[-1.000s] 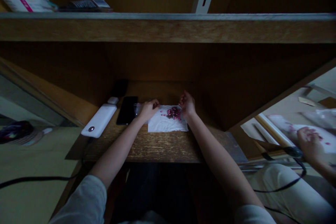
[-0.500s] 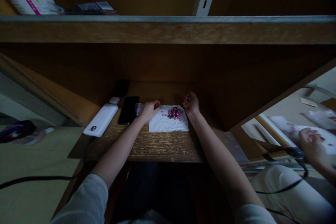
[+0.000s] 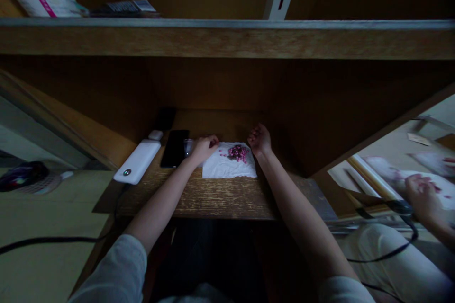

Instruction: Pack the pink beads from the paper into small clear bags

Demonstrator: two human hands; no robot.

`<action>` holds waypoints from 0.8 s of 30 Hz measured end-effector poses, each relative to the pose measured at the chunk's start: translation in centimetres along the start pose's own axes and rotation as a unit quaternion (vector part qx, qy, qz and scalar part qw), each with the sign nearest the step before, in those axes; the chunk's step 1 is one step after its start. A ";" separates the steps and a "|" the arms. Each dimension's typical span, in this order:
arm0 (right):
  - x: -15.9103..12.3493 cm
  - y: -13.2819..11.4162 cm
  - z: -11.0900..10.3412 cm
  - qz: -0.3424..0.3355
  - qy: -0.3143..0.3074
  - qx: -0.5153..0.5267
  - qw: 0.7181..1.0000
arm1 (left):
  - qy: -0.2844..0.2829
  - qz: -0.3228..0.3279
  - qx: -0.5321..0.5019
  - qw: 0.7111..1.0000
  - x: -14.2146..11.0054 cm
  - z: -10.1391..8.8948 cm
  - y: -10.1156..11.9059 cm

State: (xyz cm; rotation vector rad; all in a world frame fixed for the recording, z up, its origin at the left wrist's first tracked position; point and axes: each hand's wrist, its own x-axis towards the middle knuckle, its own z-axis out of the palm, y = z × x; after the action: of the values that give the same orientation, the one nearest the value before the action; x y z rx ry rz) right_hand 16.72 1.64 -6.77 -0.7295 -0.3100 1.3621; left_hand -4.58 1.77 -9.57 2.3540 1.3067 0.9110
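Note:
A white paper tissue point(image 3: 227, 169) lies on the dark wooden desk point(image 3: 213, 196), with a small heap of pink beads point(image 3: 238, 152) on its far part and a few loose ones to the left. My left hand point(image 3: 203, 147) rests curled at the tissue's far left corner, fingers pinched together; what they hold is too small to make out. My right hand point(image 3: 259, 140) is curled at the far right corner, just right of the bead heap, fingers closed. A small clear container point(image 3: 187, 147) stands by my left hand.
A black phone point(image 3: 175, 148) and a white power bank point(image 3: 137, 161) lie left of the tissue, with a cable point(image 3: 53, 241) running off left. A wooden shelf point(image 3: 227, 38) overhangs the desk. At the right, another person's hand point(image 3: 423, 196) works over a similar tissue.
My right hand has moved a little right, off the bead heap to the tissue's corner. My left hand has stayed put.

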 end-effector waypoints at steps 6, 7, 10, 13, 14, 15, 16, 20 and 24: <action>-0.3 -0.1 0.2 0.002 -0.007 0.005 1.000 | 0.001 0.003 0.005 1.000 0.0 0.0 0.1; -0.4 -0.1 0.2 -0.001 -0.013 0.005 1.000 | 0.000 0.004 0.005 1.000 0.0 0.0 0.1; -0.3 0.0 0.2 -0.021 -0.040 0.002 0.999 | -0.003 0.000 0.009 1.000 0.0 -0.1 0.2; -0.2 0.2 0.1 -0.057 -0.054 -0.006 0.997 | -0.008 -0.010 0.018 1.000 0.0 -0.3 0.3; -0.2 0.2 0.1 -0.067 -0.051 -0.009 0.996 | -0.008 -0.010 0.019 1.000 0.0 -0.3 0.4; -0.2 0.2 0.1 -0.073 -0.045 -0.013 0.996 | -0.008 -0.009 0.019 1.000 0.0 -0.3 0.4; -0.2 0.2 0.0 -0.074 -0.036 -0.017 0.996 | -0.008 -0.008 0.017 1.000 0.0 -0.3 0.5; -0.3 -0.3 0.0 -0.070 -0.001 -0.020 0.997 | -0.012 -0.015 0.011 1.000 0.0 -0.3 0.5; -0.4 -0.6 0.0 -0.069 0.013 -0.022 0.997 | -0.014 -0.011 0.012 1.000 0.0 -0.3 0.4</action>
State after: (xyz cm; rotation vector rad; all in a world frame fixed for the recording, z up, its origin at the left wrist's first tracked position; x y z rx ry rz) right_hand 17.12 1.28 -6.32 -0.7478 -0.3641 1.2179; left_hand -4.51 1.57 -9.13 2.3569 1.3371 0.8583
